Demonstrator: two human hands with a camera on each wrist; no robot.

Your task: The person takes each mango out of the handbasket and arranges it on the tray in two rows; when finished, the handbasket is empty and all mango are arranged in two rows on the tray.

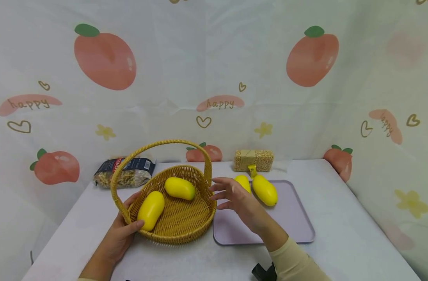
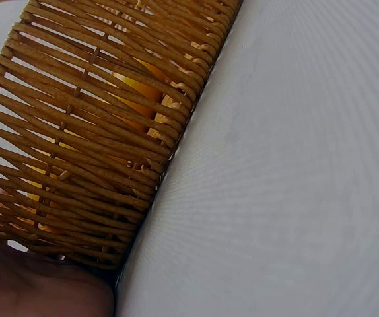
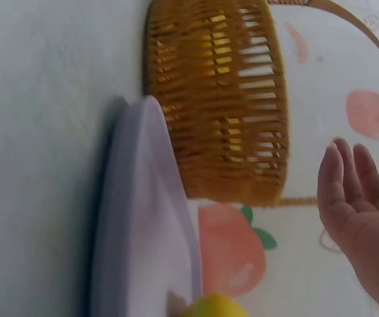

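Observation:
In the head view a round wicker basket point(image 1: 185, 230) with a tall arched handle stands on the table, with two yellow mangoes inside. One mango point(image 1: 151, 210) leans at the left wall; the other mango point(image 1: 180, 188) lies toward the back. My left hand point(image 1: 117, 236) grips the basket's left rim, thumb over the edge and fingers outside; the woven wall fills much of the left wrist view. Above the left edge of a lilac tray point(image 1: 287, 222), my right hand point(image 1: 240, 203) holds nothing, its fingers spread beside the basket's right rim.
Two more yellow mangoes lie on the tray: one mango point(image 1: 265, 190) in full view, the other mango point(image 1: 242, 182) partly behind my right hand. Behind them stand a pack of grain point(image 1: 263, 160) and a small yellow packet point(image 1: 252, 170). A pasta bag point(image 1: 129, 173) lies behind the basket.

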